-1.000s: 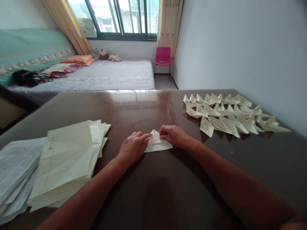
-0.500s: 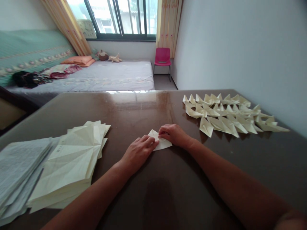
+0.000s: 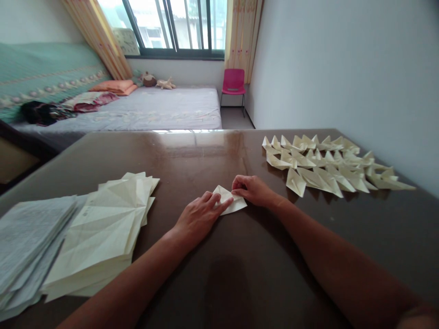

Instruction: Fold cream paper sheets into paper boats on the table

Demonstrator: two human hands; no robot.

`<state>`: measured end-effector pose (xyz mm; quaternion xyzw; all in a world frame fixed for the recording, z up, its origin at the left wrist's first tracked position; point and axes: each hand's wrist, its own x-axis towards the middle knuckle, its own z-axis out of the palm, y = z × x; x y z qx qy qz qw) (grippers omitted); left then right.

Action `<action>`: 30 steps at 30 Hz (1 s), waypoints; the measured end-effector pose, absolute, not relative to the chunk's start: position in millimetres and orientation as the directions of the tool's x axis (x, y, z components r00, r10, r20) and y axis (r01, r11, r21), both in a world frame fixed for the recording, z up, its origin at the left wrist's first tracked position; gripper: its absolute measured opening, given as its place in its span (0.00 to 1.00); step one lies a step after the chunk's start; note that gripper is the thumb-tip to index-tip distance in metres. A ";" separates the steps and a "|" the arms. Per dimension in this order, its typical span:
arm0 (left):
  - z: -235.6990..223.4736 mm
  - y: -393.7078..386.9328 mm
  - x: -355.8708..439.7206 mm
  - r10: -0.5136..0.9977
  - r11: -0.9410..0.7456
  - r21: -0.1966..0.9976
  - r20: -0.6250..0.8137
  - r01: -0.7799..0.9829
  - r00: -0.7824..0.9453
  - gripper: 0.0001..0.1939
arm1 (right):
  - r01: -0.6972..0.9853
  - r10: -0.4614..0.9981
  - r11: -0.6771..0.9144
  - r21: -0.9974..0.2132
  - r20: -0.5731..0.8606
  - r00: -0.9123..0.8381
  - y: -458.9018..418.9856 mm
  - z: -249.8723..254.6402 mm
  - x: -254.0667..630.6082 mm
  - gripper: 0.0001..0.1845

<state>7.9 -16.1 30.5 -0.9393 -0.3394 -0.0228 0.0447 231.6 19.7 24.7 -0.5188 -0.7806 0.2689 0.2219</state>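
Note:
A small cream sheet of folded paper (image 3: 236, 205) with a pointed top lies on the table in front of me. My left hand (image 3: 200, 212) rests over its left side, fingers laid on the paper and the thumb stretched across the middle. At the upper right edge of the paper, my right hand (image 3: 252, 189) has thumb and fingertips pinched together on it. The exact fold between those fingertips is hidden. To the left is a stack of creased cream sheets (image 3: 99, 233), fanned out.
Beside the cream stack lies a pile of grey-white printed sheets (image 3: 30, 233). Several folded paper pieces (image 3: 322, 160) stand in rows at the right of the brown table (image 3: 192, 155). Beyond its far edge are a bed (image 3: 178, 107) and a pink chair (image 3: 233, 82).
My left hand has slid right and a little nearer across the paper, its thumb reaching toward my right fingers. My right hand has shifted slightly right and up. The creased stack's top sheets look rearranged.

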 end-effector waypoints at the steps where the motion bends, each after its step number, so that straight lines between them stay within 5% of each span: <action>1: 30.7 -16.4 8.5 0.640 -0.762 -0.072 0.071 0.644 0.765 0.26 | 0.693 0.932 0.319 -0.647 0.080 -0.354 19.2 23.0 230.6 0.03; 8: 31.9 -20.0 12.1 0.663 -0.736 -0.110 0.078 0.668 0.744 0.25 | 0.657 0.963 0.264 -0.706 0.149 -0.226 25.3 27.6 241.1 0.15; 12: 30.6 -20.3 12.2 0.663 -0.736 -0.115 0.081 0.668 0.744 0.25 | 0.692 0.968 0.205 -0.692 0.036 -0.250 27.7 38.0 250.6 0.24; 17: 28.7 -20.6 11.5 0.667 -0.734 -0.095 0.086 0.673 0.740 0.25 | 0.768 0.932 0.201 -0.608 -0.122 -0.341 21.8 40.2 244.9 0.13; 24: 32.4 -22.6 12.1 0.676 -0.725 -0.116 0.068 0.678 0.734 0.24 | 0.833 0.953 0.220 -0.508 -0.071 -0.295 18.0 38.8 235.6 0.04; 27: 34.4 -22.7 13.2 0.678 -0.724 -0.127 0.055 0.678 0.733 0.23 | 0.880 0.961 0.276 -0.386 0.080 -0.266 9.9 46.6 228.1 0.07; 30: 34.7 -22.7 13.9 0.677 -0.724 -0.127 0.052 0.678 0.734 0.22 | 0.838 0.901 0.433 -0.331 0.130 -0.414 -1.5 52.0 215.2 0.11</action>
